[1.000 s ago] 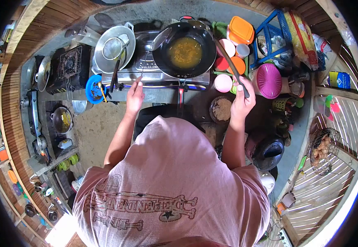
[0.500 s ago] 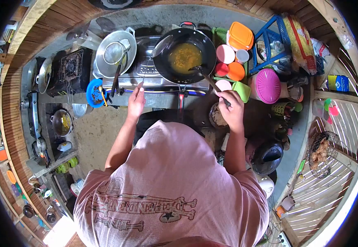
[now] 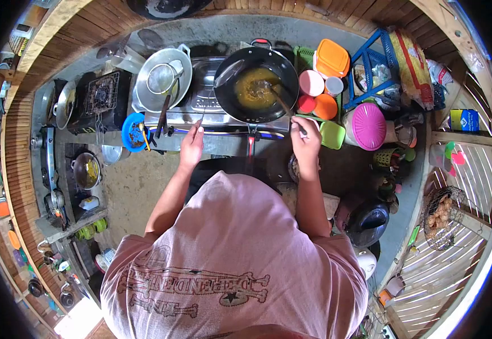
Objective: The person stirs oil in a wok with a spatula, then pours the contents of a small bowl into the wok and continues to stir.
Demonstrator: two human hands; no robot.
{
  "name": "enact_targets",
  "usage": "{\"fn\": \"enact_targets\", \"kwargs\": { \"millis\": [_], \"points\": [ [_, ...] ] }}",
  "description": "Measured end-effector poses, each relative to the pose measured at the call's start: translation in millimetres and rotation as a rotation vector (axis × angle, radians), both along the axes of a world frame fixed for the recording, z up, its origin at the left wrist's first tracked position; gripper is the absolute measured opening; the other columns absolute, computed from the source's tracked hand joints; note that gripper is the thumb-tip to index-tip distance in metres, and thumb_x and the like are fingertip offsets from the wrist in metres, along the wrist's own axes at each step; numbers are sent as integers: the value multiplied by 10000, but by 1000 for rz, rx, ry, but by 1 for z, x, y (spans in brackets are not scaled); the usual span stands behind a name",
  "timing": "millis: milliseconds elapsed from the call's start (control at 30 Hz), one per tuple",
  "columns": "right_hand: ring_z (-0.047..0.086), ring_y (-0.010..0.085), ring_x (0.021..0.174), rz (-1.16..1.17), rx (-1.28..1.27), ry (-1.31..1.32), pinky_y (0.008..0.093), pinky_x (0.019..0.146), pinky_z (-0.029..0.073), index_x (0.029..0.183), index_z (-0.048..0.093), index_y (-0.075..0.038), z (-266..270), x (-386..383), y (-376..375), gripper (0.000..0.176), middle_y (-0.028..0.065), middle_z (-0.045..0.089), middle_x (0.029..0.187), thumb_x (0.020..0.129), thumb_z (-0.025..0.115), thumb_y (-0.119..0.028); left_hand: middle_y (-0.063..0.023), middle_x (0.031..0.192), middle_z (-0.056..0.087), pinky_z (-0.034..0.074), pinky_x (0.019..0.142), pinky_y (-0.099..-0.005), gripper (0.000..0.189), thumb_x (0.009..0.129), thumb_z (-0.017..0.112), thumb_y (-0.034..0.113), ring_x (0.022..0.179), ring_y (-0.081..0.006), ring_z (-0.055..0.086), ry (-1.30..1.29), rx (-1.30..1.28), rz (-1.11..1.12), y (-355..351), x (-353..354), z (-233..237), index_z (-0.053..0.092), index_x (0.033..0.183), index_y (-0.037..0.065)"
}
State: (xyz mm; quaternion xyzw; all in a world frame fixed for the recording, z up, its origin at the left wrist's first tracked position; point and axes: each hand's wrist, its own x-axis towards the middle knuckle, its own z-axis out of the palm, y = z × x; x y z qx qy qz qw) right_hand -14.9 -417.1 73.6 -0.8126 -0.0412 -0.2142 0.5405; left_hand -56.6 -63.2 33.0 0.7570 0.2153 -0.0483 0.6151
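My right hand [image 3: 306,144] grips the handle of a spatula [image 3: 281,100]. The spatula's dark blade dips into yellowish liquid [image 3: 252,100] inside a black wok [image 3: 229,107] on the stove. Orange-brown bits lie in that liquid around the blade. At the stove's front edge, my left hand [image 3: 191,148] is closed around a thin metal utensil [image 3: 203,117]; its kind is too small to tell. Left of the wok, a metal basin [image 3: 142,90] carries a strainer [image 3: 161,78]. A blue bowl [image 3: 126,135] with dark residue and a spoon stands near my left hand.
Right of the wok stand several lidded containers, including an orange one [image 3: 332,55] and a pink-lidded tub [image 3: 368,126], beside a blue rack [image 3: 378,51]. A charred grill [image 3: 103,93] sits at the left. A black-lidded pot [image 3: 368,223] is low on my right.
My right hand has moved left and the spatula blade has gone deeper into the liquid. My left hand has shifted slightly right. The whole view has tilted a little.
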Motion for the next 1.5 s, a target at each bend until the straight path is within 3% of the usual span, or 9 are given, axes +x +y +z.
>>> {"fn": "enact_targets", "kwargs": {
  "millis": [200, 267, 367, 600, 767, 900, 967, 1300, 1500],
  "points": [
    [696, 160, 897, -139, 282, 130, 312, 815, 551, 1081, 725, 42, 0, -8, -19, 140, 110, 742, 984, 963, 675, -16, -18, 750, 571, 470, 662, -303, 538, 1082, 523, 385, 684, -121, 545, -4, 249, -84, 3, 0, 5, 551, 1472, 15],
    [709, 203, 901, -129, 182, 66, 335, 829, 558, 1074, 729, 36, 0, -8, -28, 154, 120, 744, 982, 931, 676, 13, -131, 920, 713, 518, 814, -345, 549, 1081, 509, 407, 847, -207, 673, 12, 351, -92, 0, 1, 8, 559, 1457, 10],
    [715, 247, 896, -72, 54, 20, 352, 834, 559, 1051, 732, 27, 13, -13, -31, 189, 135, 740, 968, 870, 682, 51, -207, 1113, 741, 508, 923, -353, 532, 1077, 518, 390, 1026, -258, 708, -31, 319, -85, 2, 2, -7, 564, 1451, 15],
    [698, 286, 827, 57, -97, 6, 378, 764, 551, 953, 731, -4, 27, -24, -17, 208, 129, 717, 886, 766, 741, 87, -214, 1149, 734, 511, 926, -348, 515, 1069, 533, 361, 1037, -256, 714, -13, 305, -98, -9, 0, 7, 558, 1450, 14],
    [677, 291, 826, 128, -188, -23, 391, 749, 543, 927, 732, -19, 25, -23, -3, 169, 117, 715, 892, 780, 788, 44, -153, 838, 679, 506, 765, -355, 515, 1071, 522, 366, 781, -222, 655, 62, 323, -161, -14, 0, 29, 562, 1446, 16],
    [662, 292, 827, 181, -249, -120, 397, 749, 533, 926, 744, -23, 8, -11, 13, 162, 104, 707, 894, 785, 817, 10, -126, 767, 627, 484, 713, -366, 514, 1073, 514, 373, 717, -214, 611, 32, 379, -169, -19, 0, 32, 561, 1450, 27],
    [660, 287, 813, 179, -246, -149, 393, 739, 530, 951, 759, -20, 7, -3, 21, 174, 105, 710, 887, 790, 819, 6, 0, 684, 492, 415, 600, -308, 481, 1080, 521, 351, 631, -109, 476, -61, 345, -139, -16, 0, 10, 565, 1471, 75],
    [696, 256, 857, -101, 63, 55, 358, 775, 552, 1027, 760, 2, 3, -7, 5, 192, 140, 733, 946, 855, 824, -51, -6, 670, 483, 409, 590, -319, 483, 1083, 509, 348, 617, -115, 469, -83, 326, -168, -11, -2, 16, 563, 1459, 51],
    [677, 313, 850, 31, -134, -45, 403, 790, 541, 1039, 728, -14, 15, -12, 10, 211, 146, 714, 940, 886, 818, -126, -57, 681, 517, 444, 633, -360, 490, 1082, 504, 364, 650, -147, 514, -1, 355, -205, -7, -4, 28, 556, 1466, 63]
  ]
}}
